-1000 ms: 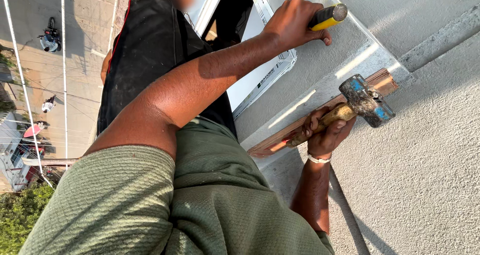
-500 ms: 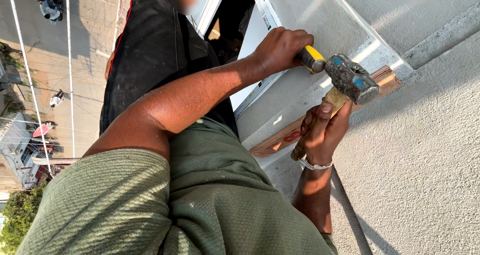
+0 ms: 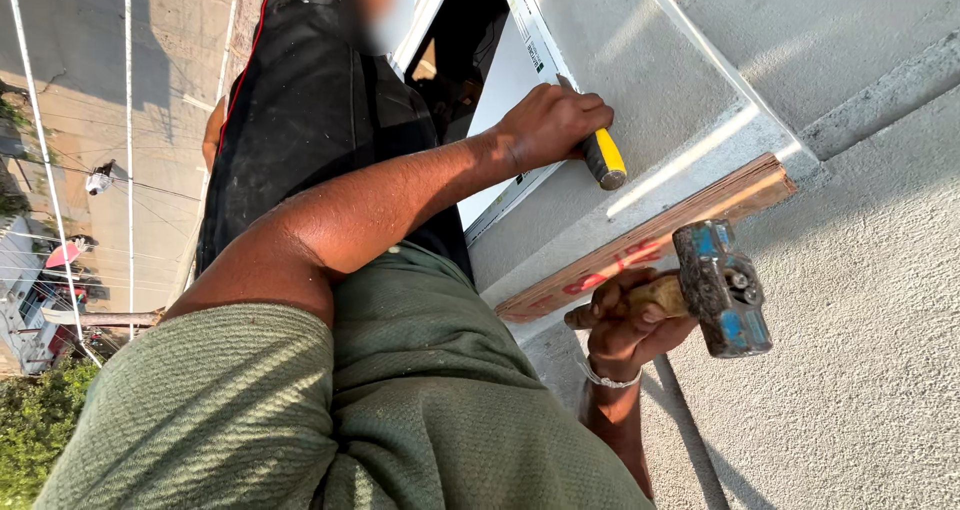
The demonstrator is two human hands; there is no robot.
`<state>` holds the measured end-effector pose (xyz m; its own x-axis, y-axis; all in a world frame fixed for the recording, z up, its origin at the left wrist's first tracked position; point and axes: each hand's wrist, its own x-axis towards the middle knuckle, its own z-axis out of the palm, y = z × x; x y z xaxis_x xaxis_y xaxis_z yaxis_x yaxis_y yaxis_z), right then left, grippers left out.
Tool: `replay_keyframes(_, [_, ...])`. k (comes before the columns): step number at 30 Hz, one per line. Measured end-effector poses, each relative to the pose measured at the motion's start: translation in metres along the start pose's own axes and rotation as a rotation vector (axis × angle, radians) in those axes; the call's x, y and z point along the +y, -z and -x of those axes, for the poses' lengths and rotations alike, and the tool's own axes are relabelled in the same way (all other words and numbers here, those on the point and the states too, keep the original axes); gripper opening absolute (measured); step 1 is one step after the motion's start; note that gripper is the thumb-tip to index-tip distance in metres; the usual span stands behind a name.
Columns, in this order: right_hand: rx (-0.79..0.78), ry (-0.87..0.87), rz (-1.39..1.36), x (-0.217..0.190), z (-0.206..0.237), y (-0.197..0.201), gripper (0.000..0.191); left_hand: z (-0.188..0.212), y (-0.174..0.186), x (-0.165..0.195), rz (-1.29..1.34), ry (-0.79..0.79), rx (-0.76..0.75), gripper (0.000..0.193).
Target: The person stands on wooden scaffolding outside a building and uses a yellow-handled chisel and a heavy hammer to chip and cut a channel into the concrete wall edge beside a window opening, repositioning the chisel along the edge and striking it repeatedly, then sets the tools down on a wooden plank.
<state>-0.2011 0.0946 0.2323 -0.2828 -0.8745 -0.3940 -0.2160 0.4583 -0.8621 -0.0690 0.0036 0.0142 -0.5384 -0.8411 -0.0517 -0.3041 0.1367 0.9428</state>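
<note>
My left hand (image 3: 545, 125) is closed around a yellow-handled tool (image 3: 605, 158), whose butt end sticks out below my fist. It rests against the grey wall beside a white window frame (image 3: 505, 85); the tool's tip is hidden. Lower right, my right hand (image 3: 625, 320) grips the wooden handle of a hammer (image 3: 722, 288) with a worn blue-grey metal head. The hammer head hangs just under a wooden plank (image 3: 650, 245) that lies along the wall ledge, a short way from the yellow handle.
Another person in black clothing (image 3: 300, 120) leans in the window opening above my arm. Rough grey plaster wall (image 3: 850, 390) fills the right. Far below at left are a street (image 3: 150, 170), overhead wires and a tree (image 3: 35, 430).
Half a second ago the hammer head was up against the yellow handle; it has since swung down and away, below the plank. My left hand shifted slightly down along the frame.
</note>
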Motion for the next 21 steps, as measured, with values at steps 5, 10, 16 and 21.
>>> replay_keyframes(5, [-0.221,-0.292,0.425,0.004,-0.011,-0.013,0.046,0.017,0.002,-0.027,0.018,0.157,-0.265,0.038])
replay_keyframes(10, [-0.123,-0.196,-0.026,0.008,0.016,-0.015,0.051,0.059,0.017,-0.063,-0.163,0.025,-0.246,0.037])
replay_keyframes(16, [-0.131,-0.207,-0.073,0.028,0.032,0.006,0.049,0.046,0.020,-0.034,0.020,-0.078,0.023,0.033])
replay_keyframes(21, [-0.097,-0.144,-0.076,0.033,0.023,0.014,0.051,0.015,0.027,-0.004,0.120,-0.055,0.017,0.033])
